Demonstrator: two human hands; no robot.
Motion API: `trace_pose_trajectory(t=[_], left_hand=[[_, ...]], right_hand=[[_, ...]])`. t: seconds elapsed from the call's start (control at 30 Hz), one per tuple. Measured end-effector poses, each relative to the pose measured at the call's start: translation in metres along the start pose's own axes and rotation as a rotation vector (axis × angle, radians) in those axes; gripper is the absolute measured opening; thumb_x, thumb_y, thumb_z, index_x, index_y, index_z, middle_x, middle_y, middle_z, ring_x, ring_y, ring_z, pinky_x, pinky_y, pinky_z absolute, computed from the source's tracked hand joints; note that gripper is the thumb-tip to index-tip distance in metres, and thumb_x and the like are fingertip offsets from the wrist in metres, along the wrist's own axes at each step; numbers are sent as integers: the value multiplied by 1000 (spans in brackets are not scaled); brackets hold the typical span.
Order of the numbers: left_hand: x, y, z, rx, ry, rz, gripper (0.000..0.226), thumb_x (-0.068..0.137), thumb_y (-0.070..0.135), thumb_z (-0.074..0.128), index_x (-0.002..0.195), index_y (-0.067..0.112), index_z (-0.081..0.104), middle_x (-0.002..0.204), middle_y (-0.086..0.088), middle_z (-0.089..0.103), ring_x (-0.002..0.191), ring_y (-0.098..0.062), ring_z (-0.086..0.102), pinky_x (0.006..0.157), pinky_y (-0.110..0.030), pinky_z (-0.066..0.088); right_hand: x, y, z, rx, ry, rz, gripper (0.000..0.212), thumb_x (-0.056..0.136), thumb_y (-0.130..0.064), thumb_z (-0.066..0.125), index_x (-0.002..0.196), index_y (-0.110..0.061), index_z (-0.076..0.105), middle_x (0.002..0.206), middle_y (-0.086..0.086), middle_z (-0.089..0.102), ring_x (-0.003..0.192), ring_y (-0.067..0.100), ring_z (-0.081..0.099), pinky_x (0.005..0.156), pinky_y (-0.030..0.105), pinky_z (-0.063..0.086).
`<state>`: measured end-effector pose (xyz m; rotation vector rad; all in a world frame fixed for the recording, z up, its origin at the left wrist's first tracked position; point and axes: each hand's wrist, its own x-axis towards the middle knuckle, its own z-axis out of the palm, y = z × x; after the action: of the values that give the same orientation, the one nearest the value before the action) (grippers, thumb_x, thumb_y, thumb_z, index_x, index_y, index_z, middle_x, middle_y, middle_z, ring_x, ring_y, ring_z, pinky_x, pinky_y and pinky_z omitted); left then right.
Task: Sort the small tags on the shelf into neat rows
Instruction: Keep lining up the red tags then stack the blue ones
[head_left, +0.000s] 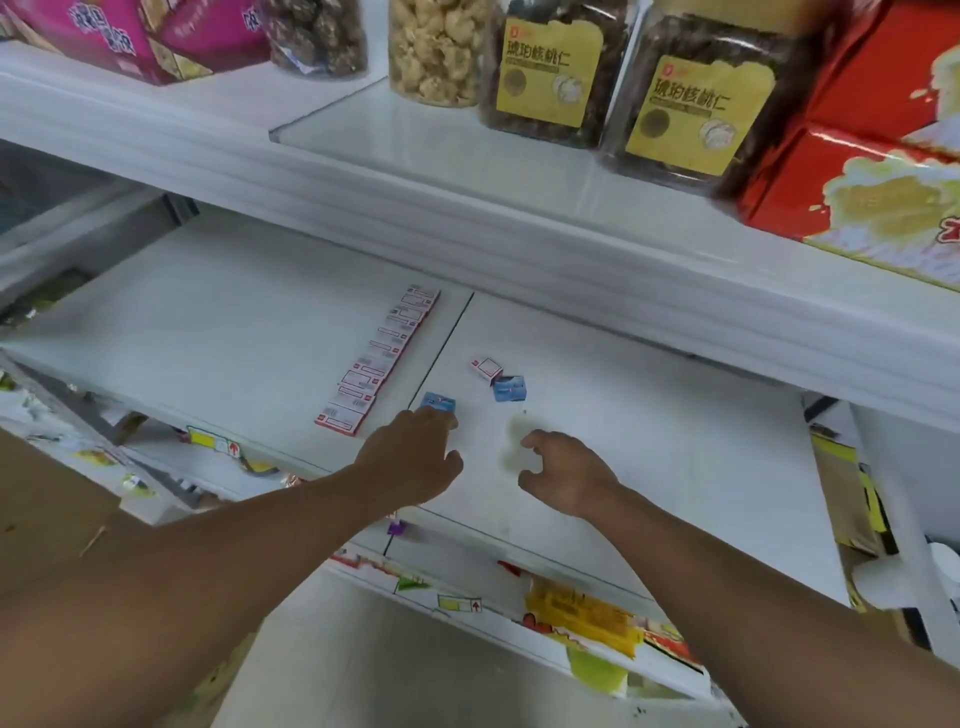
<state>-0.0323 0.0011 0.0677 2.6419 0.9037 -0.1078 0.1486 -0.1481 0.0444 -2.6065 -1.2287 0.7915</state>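
Two bare forearms reach in from the bottom edge, cut off below the elbows. From the head camera, the left hand (415, 457) rests its fingertips on the near edge of a blue tag (439, 404), a small glossy card lying flat on the shelf (649, 415); the fingers are bent over it, and whether they pinch it or only touch it cannot be told, since the hand hides the contact. The right hand (563, 475) hovers just above the shelf with fingers loosely curled and thumb apart, holding nothing.

That shelf is a smooth white panel with a dark seam (447, 343) running front to back. Left of the seam lies a neat overlapping row of red-and-white tags (379, 358), thin rectangular cards with printed frames too blurred to read. Right of the seam, one loose red-and-white tag (487, 369) touches a second blue tag (510, 388).

A dull smudge (514, 441) marks the shelf between the hands.

On the upper shelf (363, 171) stand clear plastic jars: one of pale puffed snacks (436, 47), two of dark nuts with yellow labels (696, 104), plus red cartons (883, 156) and pink boxes (104, 31), all cropped by the frame.
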Motion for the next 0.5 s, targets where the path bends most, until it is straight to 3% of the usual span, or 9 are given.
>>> trace_pose_trajectory(t=[0.27,0.4,0.5], left_hand=[[59,6,22,-46,81,-49,45,102,37,54,147,29,55,143,4,59,129,-22,56,99,-43,54],[71,6,41,-99,156,-39,38,103,33,52,140,33,60,139,8,63,127,-18,57,101,-41,54],[80,-1,52,-73,183,17,35,104,32,53,138,33,62,135,8,63,126,-17,56,100,-38,54]], right_hand=[[93,15,-11,-64,153,-132,61,91,-39,67,148,-30,49,143,2,49,126,26,54,98,41,52],[132,18,-8,-65,191,-178,75,88,-33,71,156,-29,40,158,-1,41,137,27,48,103,45,51],[157,19,4,-65,224,-216,66,88,-30,70,150,-26,49,151,0,51,130,25,54,98,42,54]])
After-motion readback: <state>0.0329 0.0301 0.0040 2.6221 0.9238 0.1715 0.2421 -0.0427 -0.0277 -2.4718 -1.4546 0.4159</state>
